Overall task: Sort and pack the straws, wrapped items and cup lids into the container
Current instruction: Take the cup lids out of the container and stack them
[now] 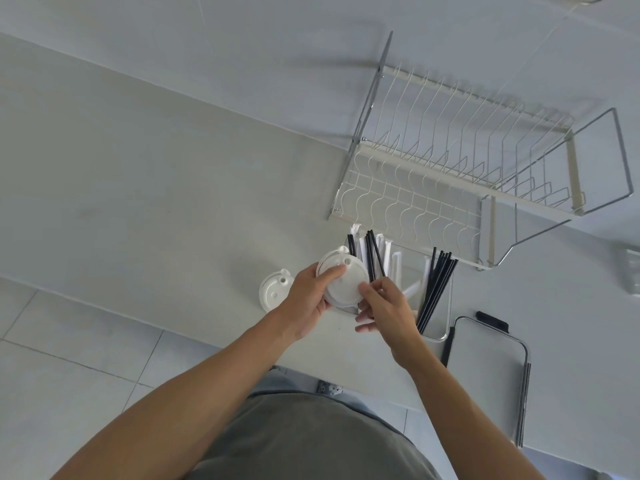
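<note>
1. Holding a round white plastic cup lid (343, 280) between both hands, the person has it raised above the pale surface (156, 209), its flat face turned up toward the camera and its small spout tab pointing away from the body.
2. The left hand (310, 299) is clamped on the lid from the left, thumb pressed flat on top and fingers curled under the rim.
3. The right hand (384, 306) pinches the lid's near right edge with thumb and forefinger; its other fingers hang loose and slightly spread.
4. The clear rectangular plastic container (446, 327) lies just right of the right hand, so that hand is the nearer one for a drop-off. Its long axis runs away from the body, slightly tilted.
5. A bundle of thin black straws (436, 289) already rests in the container's right part, long axes running along the container, far ends fanning over its far edge.
6. More loose black straws (375, 254) and white paper-wrapped items (388, 251) lie beyond the lid, pointing away from the body; whether they sit inside the container cannot be told.
7. A second white lid (275, 292) rests on the surface just left of the left hand, not yet packed.
8. The next move probably carries the held lid rightward into the container's free left part.
</note>
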